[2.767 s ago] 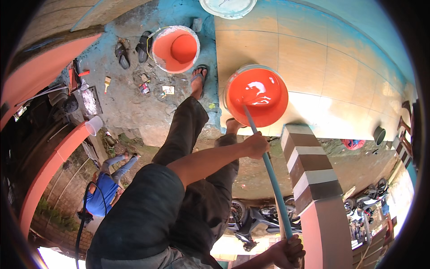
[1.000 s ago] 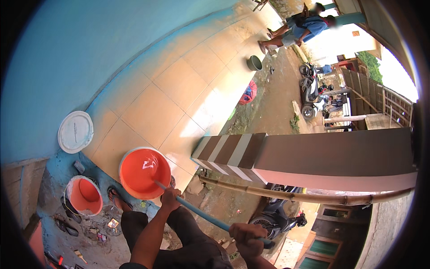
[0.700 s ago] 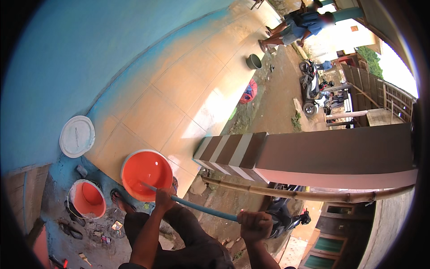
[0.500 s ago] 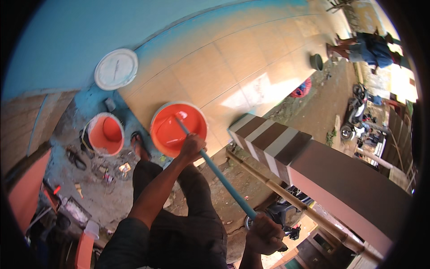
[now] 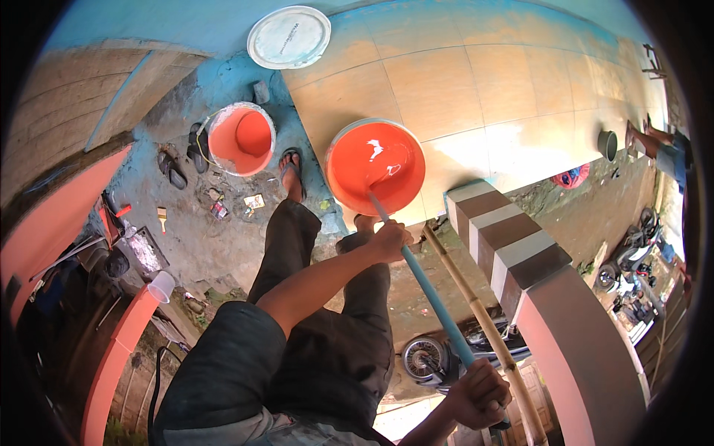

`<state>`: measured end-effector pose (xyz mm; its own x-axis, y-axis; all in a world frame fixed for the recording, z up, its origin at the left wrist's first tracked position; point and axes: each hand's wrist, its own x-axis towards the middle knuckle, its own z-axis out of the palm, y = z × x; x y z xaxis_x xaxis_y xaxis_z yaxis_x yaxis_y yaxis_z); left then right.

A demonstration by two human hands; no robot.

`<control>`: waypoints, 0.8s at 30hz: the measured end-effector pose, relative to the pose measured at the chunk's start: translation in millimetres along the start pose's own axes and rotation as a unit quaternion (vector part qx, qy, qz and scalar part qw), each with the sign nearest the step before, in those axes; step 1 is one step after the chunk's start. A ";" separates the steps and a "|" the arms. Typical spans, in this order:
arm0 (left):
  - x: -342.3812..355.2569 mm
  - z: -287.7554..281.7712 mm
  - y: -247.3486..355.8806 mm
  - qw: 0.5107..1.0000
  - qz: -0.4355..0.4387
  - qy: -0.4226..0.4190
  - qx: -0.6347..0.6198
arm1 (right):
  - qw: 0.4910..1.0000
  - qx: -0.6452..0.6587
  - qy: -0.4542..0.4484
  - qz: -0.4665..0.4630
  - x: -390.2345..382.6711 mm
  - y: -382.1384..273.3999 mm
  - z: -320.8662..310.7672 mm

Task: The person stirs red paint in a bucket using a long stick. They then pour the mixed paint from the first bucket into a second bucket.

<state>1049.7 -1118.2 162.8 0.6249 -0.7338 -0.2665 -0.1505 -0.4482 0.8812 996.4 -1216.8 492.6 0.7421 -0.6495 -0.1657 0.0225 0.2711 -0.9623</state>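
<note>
My left hand (image 5: 390,242) is closed around a long teal pole (image 5: 429,291). Lower down the same pole, near its end, my right hand (image 5: 482,394) grips it too. The pole's far end dips into glossy orange paint in a large white-rimmed bucket (image 5: 341,165) at the tile edge. Left of that stands a smaller bucket (image 5: 226,154), coated orange inside, with a wire handle. My sandaled left foot (image 5: 292,175) is between the two buckets. A round white lid (image 5: 288,37) lies against the blue wall.
A striped pillar (image 5: 503,249) and bamboo pole (image 5: 476,308) flank my right side. Sandals (image 5: 171,169), a paintbrush (image 5: 161,218) and litter lie on the concrete. A plastic cup (image 5: 161,286) sits on a coral ledge. Motorbikes (image 5: 424,358) stand below; another person's legs (image 5: 654,145) show at right.
After swinging toward the alley, my view has turned back down over the buckets. Both hands still hold the pole in the paint, whose surface streaks have shifted. The people are now mostly cut off at right.
</note>
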 end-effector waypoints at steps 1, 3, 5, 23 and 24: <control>-5.4 -11.6 7.4 0.999 -0.025 0.003 0.025 | 0.999 0.029 0.032 0.009 -1.4 -1.1 -3.7; -8.0 -17.2 -16.1 0.999 -0.022 -0.003 0.025 | 0.999 0.042 0.023 0.008 -0.4 4.4 -0.8; -3.7 -17.1 -43.4 0.999 -0.020 -0.007 0.032 | 0.996 0.074 0.045 0.002 -1.4 10.0 4.2; -5.4 1.0 -5.3 1.000 0.007 -0.014 -0.003 | 0.999 -0.029 -0.040 0.001 -15.3 0.8 -3.5; -13.5 -9.2 -4.3 0.999 -0.018 -0.024 0.043 | 1.000 0.003 -0.025 0.004 -13.1 3.0 -1.2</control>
<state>1048.9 -1101.6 166.2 0.5946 -0.7390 -0.3168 -0.1947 -0.5147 0.8350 986.0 -1208.3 491.6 0.7746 -0.6115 -0.1616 0.0206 0.2799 -0.9598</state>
